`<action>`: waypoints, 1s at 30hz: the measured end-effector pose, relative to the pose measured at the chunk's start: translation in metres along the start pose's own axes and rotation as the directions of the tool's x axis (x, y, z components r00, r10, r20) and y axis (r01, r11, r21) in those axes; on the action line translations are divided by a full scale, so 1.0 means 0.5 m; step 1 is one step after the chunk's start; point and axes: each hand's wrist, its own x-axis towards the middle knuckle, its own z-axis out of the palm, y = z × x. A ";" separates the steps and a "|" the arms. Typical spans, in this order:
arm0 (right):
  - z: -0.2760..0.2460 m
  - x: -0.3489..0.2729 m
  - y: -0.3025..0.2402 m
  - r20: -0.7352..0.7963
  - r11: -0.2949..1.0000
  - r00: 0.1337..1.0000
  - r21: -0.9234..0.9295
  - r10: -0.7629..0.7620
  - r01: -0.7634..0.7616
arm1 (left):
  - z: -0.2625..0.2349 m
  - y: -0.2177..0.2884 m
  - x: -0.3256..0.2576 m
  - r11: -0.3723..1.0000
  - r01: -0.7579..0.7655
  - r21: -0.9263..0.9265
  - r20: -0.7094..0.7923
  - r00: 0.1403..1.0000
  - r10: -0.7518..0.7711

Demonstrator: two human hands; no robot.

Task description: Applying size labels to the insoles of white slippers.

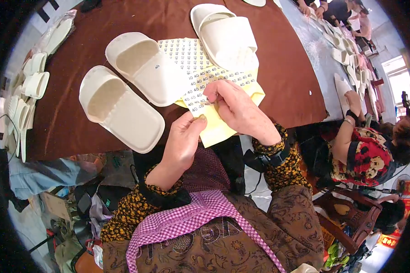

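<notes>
Your left hand [183, 143] and right hand [239, 111] pinch one yellow sticker sheet [214, 129]; three white slippers [143, 68] lie just beyond.

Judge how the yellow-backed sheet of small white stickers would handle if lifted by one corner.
The yellow-backed sheet of small white stickers is probably floppy: it curves across the cream slide sandals. Likely very light: the left hand pinches it by an edge. Its glossy backing may be slippery.
</notes>
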 end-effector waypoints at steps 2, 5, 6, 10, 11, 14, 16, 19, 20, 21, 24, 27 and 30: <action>0.000 -0.001 -0.002 0.002 1.000 1.000 0.015 0.003 -0.003 | 0.001 0.000 -0.002 1.000 -0.006 -0.001 0.004 1.000 0.006; 0.000 -0.002 -0.002 0.006 0.999 1.000 0.042 0.019 -0.019 | 0.003 0.001 -0.003 1.000 0.004 -0.005 0.003 1.000 -0.004; 0.000 -0.001 -0.001 0.009 0.998 1.000 0.056 0.030 -0.030 | 0.004 0.001 -0.003 1.000 -0.003 -0.014 -0.008 1.000 0.003; 0.001 -0.001 0.005 0.001 0.993 0.999 0.105 0.048 -0.047 | 0.005 0.004 -0.002 1.000 -0.007 -0.021 -0.025 1.000 0.006; 0.001 -0.002 0.006 0.009 0.988 0.998 0.142 0.063 -0.063 | 0.005 0.004 -0.002 1.000 -0.007 -0.021 -0.025 1.000 0.006; 0.002 -0.004 0.008 0.020 0.968 0.995 0.232 0.096 -0.098 | 0.005 0.005 -0.004 1.000 -0.006 -0.014 -0.025 1.000 0.005; -0.001 -0.005 0.007 0.025 0.951 0.993 0.286 0.114 -0.116 | 0.006 0.004 -0.004 1.000 -0.011 -0.026 -0.029 1.000 0.010; -0.006 -0.009 0.004 0.066 0.906 0.984 0.385 0.163 -0.176 | 0.006 0.002 -0.003 1.000 -0.009 -0.030 -0.035 0.999 0.008; -0.007 -0.010 0.003 0.069 0.897 0.981 0.397 0.182 -0.195 | 0.004 0.002 -0.002 1.000 -0.010 -0.030 -0.034 0.999 0.009; -0.008 -0.011 0.003 0.067 0.884 0.976 0.414 0.206 -0.215 | 0.001 0.003 0.000 1.000 0.005 0.009 -0.021 1.000 -0.005; -0.011 -0.011 0.000 0.058 0.849 0.957 0.448 0.284 -0.279 | -0.002 0.003 0.002 0.999 0.014 0.046 -0.011 1.000 -0.013; -0.018 -0.009 -0.004 0.049 0.815 0.957 0.513 0.285 -0.269 | 0.001 0.002 0.002 0.999 0.008 0.035 0.006 1.000 -0.008; -0.033 -0.008 -0.019 0.003 0.832 0.973 0.517 0.232 -0.200 | 0.011 0.006 -0.004 1.000 0.000 0.030 -0.009 1.000 0.000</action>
